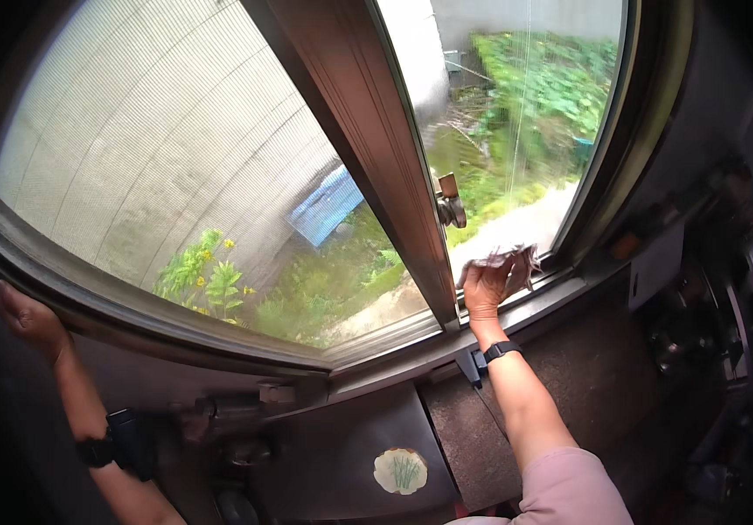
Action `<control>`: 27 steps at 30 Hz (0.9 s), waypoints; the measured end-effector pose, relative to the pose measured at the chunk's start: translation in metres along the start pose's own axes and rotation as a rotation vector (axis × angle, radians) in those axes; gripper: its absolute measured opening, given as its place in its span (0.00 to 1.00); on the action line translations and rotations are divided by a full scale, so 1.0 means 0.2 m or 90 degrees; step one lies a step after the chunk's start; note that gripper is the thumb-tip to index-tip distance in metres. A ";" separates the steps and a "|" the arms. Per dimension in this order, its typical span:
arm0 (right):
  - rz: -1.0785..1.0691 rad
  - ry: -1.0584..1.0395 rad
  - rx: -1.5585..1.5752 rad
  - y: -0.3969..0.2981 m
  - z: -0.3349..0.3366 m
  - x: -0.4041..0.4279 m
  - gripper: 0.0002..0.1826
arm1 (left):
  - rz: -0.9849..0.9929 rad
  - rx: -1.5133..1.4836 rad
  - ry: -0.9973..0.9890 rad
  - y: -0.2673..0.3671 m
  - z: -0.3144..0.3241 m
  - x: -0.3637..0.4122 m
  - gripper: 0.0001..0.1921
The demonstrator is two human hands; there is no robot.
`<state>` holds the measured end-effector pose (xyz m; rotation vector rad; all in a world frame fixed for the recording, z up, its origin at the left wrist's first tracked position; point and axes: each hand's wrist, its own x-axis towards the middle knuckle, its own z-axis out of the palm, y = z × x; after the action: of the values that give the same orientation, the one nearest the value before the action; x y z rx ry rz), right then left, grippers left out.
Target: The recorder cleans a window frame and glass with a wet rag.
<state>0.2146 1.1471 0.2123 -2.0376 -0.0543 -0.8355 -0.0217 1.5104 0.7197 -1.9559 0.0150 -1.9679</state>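
My right hand (486, 289) holds a crumpled, light patterned cloth (506, 257) against the lower part of the right window pane (514, 131), just right of the brown middle window frame (376, 144). A metal window latch (450, 202) sits on that frame above the hand. At the far left my left hand (32, 319) rests by the outer edge of the window's surround (121, 305); whether it grips anything is not clear. The left pane (153, 131) shows a fine mesh. Dark bands with devices are on both wrists.
Below the sill (547, 305) lie a dark flat surface (344, 453) bearing a round pale item with a green pattern (401, 471), and a brown speckled board (475, 433). A cable runs beside my right forearm. Dim clutter, some of it metallic, stands at the right (691, 328) and lower left.
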 end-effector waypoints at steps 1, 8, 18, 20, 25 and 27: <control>0.067 -0.030 -0.005 0.11 0.06 -0.11 0.34 | -0.007 -0.015 0.010 0.01 0.01 0.00 0.16; 0.492 -0.013 0.193 0.00 0.06 0.02 0.28 | 0.000 0.004 -0.003 -0.02 0.02 -0.03 0.18; -0.358 0.325 -0.031 -0.94 -0.60 1.27 0.19 | -0.028 0.017 0.023 0.15 0.03 -0.03 0.21; -0.502 0.361 -0.022 -1.10 -0.72 1.61 0.18 | -0.036 0.009 0.018 0.17 0.02 -0.03 0.21; -0.593 0.382 -0.277 -1.10 -0.87 1.86 0.23 | -0.026 0.007 0.004 0.13 0.00 -0.01 0.21; -0.465 0.445 -0.082 -0.97 -0.80 1.81 0.21 | -0.023 0.006 0.004 0.15 0.01 -0.01 0.21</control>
<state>0.3416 1.0418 0.6212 -1.7220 -0.3726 -2.0076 -0.0134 1.4835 0.7107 -1.9583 -0.0285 -1.9930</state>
